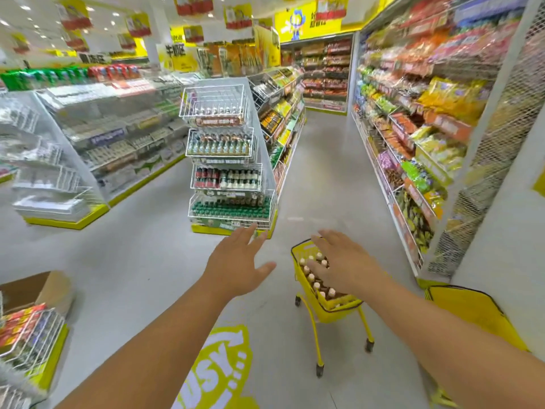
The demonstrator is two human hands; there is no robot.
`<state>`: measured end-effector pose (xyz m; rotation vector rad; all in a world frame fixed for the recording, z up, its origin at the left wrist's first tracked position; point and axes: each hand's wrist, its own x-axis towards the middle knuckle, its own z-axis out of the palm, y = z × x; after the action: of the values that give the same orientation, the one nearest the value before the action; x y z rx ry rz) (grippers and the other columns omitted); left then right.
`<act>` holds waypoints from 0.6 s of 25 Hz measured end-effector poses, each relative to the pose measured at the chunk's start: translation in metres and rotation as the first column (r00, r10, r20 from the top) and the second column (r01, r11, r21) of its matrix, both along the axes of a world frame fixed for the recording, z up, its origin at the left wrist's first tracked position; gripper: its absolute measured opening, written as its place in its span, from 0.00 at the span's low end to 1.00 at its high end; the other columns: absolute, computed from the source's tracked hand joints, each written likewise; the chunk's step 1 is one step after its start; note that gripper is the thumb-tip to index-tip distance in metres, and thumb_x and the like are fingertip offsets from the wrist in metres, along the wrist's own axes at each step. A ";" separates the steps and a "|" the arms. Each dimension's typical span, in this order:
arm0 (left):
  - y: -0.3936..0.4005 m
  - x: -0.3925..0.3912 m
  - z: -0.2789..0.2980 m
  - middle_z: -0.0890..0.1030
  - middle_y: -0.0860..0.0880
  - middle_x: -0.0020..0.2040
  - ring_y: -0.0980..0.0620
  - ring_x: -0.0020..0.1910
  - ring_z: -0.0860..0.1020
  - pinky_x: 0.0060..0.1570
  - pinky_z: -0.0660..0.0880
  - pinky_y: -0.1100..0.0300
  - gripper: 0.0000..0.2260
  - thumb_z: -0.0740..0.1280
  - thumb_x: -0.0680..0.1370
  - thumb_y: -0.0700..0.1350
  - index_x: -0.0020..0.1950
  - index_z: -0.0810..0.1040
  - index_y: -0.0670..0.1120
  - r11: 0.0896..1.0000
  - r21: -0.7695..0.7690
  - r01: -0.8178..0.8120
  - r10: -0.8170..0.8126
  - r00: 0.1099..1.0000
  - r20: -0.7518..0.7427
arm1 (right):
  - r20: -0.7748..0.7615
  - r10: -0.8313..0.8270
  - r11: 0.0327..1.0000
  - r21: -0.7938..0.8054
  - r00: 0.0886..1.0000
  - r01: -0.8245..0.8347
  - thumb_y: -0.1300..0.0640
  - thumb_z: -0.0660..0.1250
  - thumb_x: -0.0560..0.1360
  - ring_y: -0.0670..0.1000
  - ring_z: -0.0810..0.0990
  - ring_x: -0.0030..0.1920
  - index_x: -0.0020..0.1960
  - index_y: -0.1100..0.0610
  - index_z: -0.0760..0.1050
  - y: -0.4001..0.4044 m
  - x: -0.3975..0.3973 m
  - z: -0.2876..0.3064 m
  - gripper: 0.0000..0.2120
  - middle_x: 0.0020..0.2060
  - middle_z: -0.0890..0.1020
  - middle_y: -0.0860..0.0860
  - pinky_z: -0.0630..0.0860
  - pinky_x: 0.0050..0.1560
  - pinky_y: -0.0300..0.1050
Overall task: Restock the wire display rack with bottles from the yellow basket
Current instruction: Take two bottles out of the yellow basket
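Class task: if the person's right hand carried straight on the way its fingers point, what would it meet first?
Probably the bottles in the yellow basket: the open right hand reaches over them, fingers pointing forward. How far above them it is, the single view cannot show.

The wire display rack is seen in white, set on a yellow base. Brown bottles with pale caps are carried in the yellow basket. The floor is plain grey.

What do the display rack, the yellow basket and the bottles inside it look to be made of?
The display rack looks like thin metal wire with a white coating: see-through grid walls. The yellow basket looks like moulded plastic, smooth and evenly coloured, sitting on a yellow tubular frame, probably painted metal, with small wheels. The bottles show pale caps over brown bodies; glass or plastic cannot be told from here.
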<state>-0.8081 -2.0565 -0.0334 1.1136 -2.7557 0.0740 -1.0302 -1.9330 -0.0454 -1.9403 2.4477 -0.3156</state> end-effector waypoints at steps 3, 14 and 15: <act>-0.080 -0.039 0.012 0.48 0.52 0.84 0.49 0.82 0.47 0.79 0.51 0.51 0.34 0.53 0.81 0.68 0.83 0.50 0.57 1.000 0.011 0.000 0.000 1.000 -0.003 | -0.010 -0.003 1.000 0.018 1.000 0.004 0.27 0.40 0.71 0.52 0.54 0.82 0.82 0.48 0.57 -0.086 -0.040 0.002 0.46 0.83 0.57 0.49 0.60 0.79 0.50; -0.374 -0.160 0.006 0.49 0.52 0.84 0.48 0.82 0.49 0.79 0.53 0.48 0.34 0.54 0.80 0.69 0.83 0.51 0.57 0.984 0.029 0.174 -0.175 0.984 0.025 | -0.001 -0.164 0.986 0.030 0.986 0.164 0.36 0.55 0.83 0.53 0.53 0.82 0.83 0.50 0.54 -0.330 -0.140 -0.008 0.34 0.83 0.54 0.49 0.57 0.78 0.50; -0.406 -0.176 0.001 0.49 0.51 0.84 0.48 0.82 0.50 0.79 0.52 0.49 0.35 0.54 0.80 0.69 0.83 0.51 0.56 0.976 0.031 0.216 -0.217 0.976 0.022 | 0.019 -0.201 0.979 0.037 0.979 0.200 0.36 0.56 0.83 0.53 0.54 0.82 0.83 0.50 0.54 -0.352 -0.148 -0.014 0.34 0.83 0.54 0.49 0.59 0.78 0.51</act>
<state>-0.9844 -2.4622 -0.0321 0.8166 -2.8893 0.0206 -1.1778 -2.2845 -0.0597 -1.6692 2.6202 -0.2926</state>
